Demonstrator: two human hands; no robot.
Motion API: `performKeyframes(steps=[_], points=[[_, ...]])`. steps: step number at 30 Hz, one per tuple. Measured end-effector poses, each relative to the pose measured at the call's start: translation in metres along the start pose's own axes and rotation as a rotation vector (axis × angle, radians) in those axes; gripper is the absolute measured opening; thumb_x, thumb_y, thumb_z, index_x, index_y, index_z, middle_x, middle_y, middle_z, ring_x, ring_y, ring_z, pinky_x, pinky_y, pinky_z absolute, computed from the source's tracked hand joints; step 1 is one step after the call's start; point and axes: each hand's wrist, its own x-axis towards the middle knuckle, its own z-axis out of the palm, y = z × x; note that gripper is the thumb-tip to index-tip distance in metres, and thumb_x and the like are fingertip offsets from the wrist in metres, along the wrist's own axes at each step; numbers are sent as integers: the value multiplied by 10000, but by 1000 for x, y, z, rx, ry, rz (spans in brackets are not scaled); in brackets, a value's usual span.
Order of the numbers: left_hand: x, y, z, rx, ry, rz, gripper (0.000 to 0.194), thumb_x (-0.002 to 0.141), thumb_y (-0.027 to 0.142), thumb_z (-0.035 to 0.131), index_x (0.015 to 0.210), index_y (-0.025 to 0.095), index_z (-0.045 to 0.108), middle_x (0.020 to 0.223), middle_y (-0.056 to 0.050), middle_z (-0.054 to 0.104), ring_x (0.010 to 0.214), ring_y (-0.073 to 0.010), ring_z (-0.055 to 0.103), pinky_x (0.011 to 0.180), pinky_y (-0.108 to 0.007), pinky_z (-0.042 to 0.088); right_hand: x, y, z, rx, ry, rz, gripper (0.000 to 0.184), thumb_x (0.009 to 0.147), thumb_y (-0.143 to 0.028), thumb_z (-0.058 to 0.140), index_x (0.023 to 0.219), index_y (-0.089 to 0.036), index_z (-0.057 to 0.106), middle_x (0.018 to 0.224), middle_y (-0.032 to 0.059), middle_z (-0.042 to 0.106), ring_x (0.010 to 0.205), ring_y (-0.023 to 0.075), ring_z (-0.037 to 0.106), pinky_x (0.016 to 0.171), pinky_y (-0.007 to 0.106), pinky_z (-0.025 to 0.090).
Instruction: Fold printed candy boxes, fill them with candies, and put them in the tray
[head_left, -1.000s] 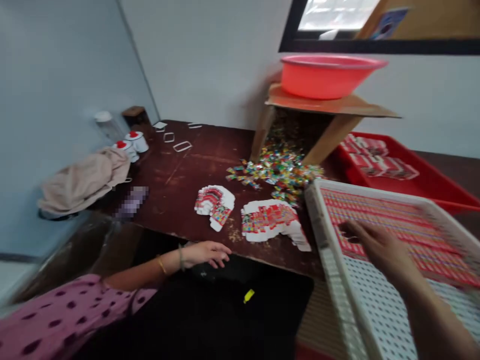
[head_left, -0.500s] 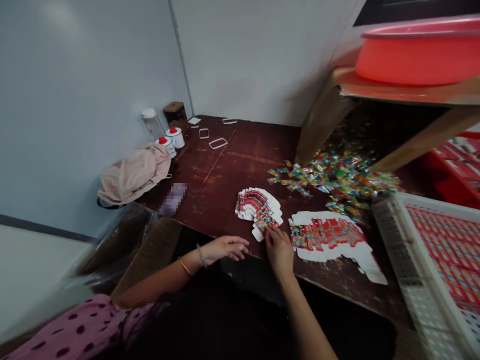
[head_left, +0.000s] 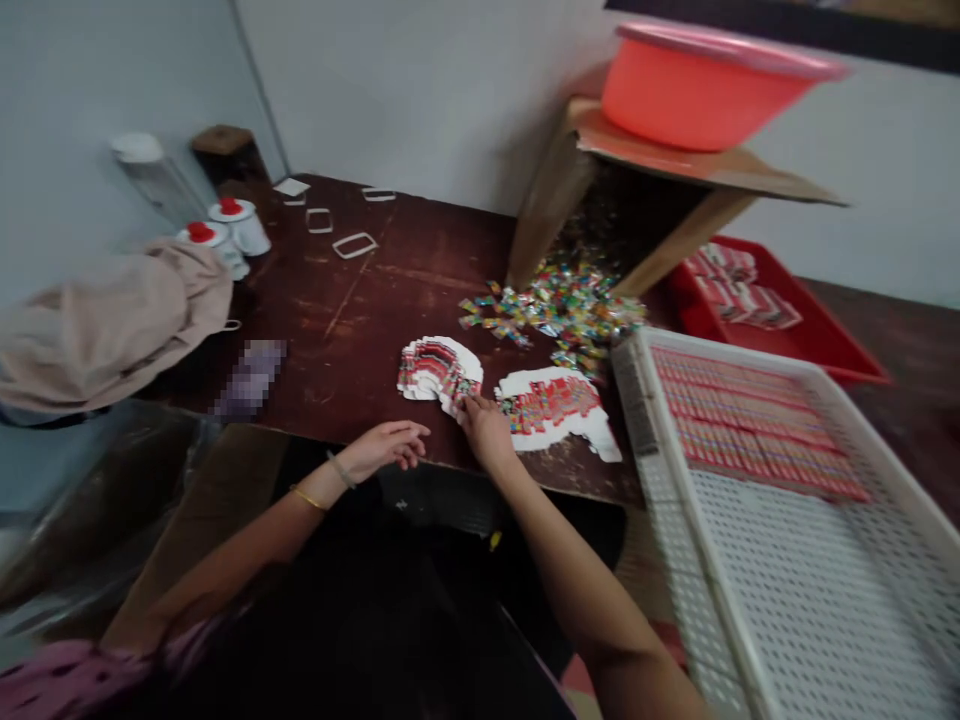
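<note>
My right hand (head_left: pixel 487 432) reaches onto the near end of a curved fan of flat printed cartons (head_left: pixel 431 368), red and white. Its fingers are bent and close together on the end carton; the fingertips are partly hidden. Left of it, my left hand (head_left: pixel 384 448) hovers at the table's front edge, palm turned inward, fingers loosely stretched and holding nothing. A second spread of flat printed cartons (head_left: pixel 555 405) lies just right of my right hand. Behind the two spreads is a heap of small shiny wrapped pieces (head_left: pixel 570 305).
A white perforated crate (head_left: pixel 780 590) with rows of red packs (head_left: pixel 757 420) stands right. Behind it is a red tray (head_left: pixel 840 340). A pink basin (head_left: pixel 697 95) rests on a cardboard box (head_left: pixel 544 200). Lidded mugs (head_left: pixel 244 228) and a beige cloth bag (head_left: pixel 127 305) sit left.
The view has swung to the right, showing more of the crate and red tray. Both hands keep nearly the same places relative to the cartons.
</note>
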Motion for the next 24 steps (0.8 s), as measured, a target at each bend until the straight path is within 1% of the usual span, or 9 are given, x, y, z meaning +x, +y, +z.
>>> performKeyframes(steps=[4, 9, 12, 15, 17, 18, 19, 21, 24], points=[[11, 2, 4, -67, -22, -43, 368, 851, 347, 630, 1134, 119, 572, 920, -71, 648, 731, -115, 616, 662, -232, 466, -4, -3, 1, -31, -12, 64, 300, 927, -158, 445, 1193, -120, 579, 1147, 161, 635, 1006, 245, 565, 805, 332, 461], [20, 11, 16, -12, -36, -31, 346, 848, 333, 642, 1117, 123, 583, 919, -79, 656, 749, -129, 619, 680, -249, 476, 7, -2, -13, -36, -59, 21, 257, 896, -59, 422, 933, -96, 673, 923, 173, 678, 862, 244, 606, 676, 304, 449], [20, 12, 14, -98, -13, -12, 396, 864, 426, 606, 1111, 117, 588, 951, -102, 663, 800, -157, 634, 751, -301, 494, -4, -7, -26, -25, -37, -64, 236, 895, -83, 443, 889, -107, 678, 883, 169, 675, 861, 253, 601, 696, 321, 449], [21, 7, 11, -291, -138, -95, 504, 872, 530, 540, 1144, 107, 583, 1031, -139, 660, 859, -194, 643, 802, -367, 496, -32, -25, -26, 25, 1, -229, 226, 918, -157, 451, 918, -153, 677, 921, 137, 675, 914, 249, 585, 765, 338, 456], [24, 0, 10, -349, -172, -129, 426, 845, 400, 628, 1147, 103, 591, 1008, -130, 673, 820, -169, 646, 779, -329, 488, -48, -34, -18, 158, 65, -380, 229, 930, -193, 448, 932, -194, 677, 952, 95, 681, 925, 223, 582, 816, 338, 459], [27, -3, 10, -350, -121, -104, 382, 813, 285, 672, 1141, 104, 596, 964, -113, 684, 787, -147, 646, 771, -302, 481, -53, -35, -12, 246, 119, -414, 235, 938, -211, 440, 953, -208, 674, 972, 80, 680, 932, 212, 581, 835, 338, 461], [30, -7, 10, -345, -70, -95, 377, 779, 211, 693, 1129, 104, 601, 905, -97, 690, 760, -142, 649, 772, -302, 482, -54, -34, -6, 327, 189, -401, 239, 945, -235, 434, 987, -215, 668, 1001, 76, 674, 949, 210, 577, 852, 345, 461], [34, -14, 11, -329, -37, -82, 421, 741, 171, 707, 1142, 113, 590, 848, -85, 690, 762, -173, 672, 796, -353, 496, -48, -28, 7, 387, 321, -247, 271, 939, -327, 458, 1101, -208, 638, 1106, 105, 636, 1022, 241, 552, 886, 393, 450], [35, -21, 13, -272, -51, -84, 475, 714, 214, 732, 1153, 128, 571, 828, -78, 683, 757, -211, 694, 781, -398, 514, -32, -13, 22, 265, 372, -40, 493, 882, -441, 518, 1285, -159, 538, 1214, 178, 569, 1082, 326, 508, 895, 493, 417]])
